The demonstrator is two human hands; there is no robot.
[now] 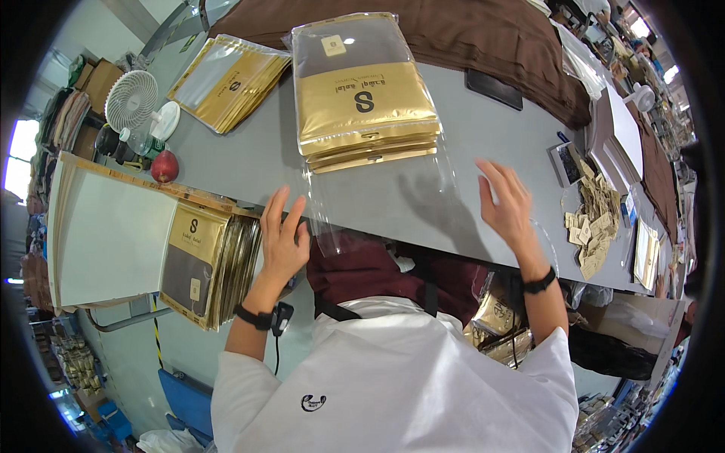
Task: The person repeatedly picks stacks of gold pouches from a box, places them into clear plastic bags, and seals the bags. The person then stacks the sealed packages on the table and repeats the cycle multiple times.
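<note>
A stack of gold-and-grey garment packets (368,94) lies on the grey table in front of me, inside a large clear plastic bag (377,202). The bag's loose mouth end trails toward me over the table's near edge. My left hand (285,240) is raised at that edge, left of the bag, its fingers apart and nothing held. To the right of the bag, my right hand (504,202) hovers over the table, fingers stretched out, also bare. Neither hand appears to touch the bag.
Flat gold pouches (232,81) lie at the far left, near a white fan (132,100) and a red fruit (165,166). More packets (202,260) stand at my left. Brown cloth (483,38) covers the back. Paper tags (593,223) and a black phone-like slab (495,89) lie right.
</note>
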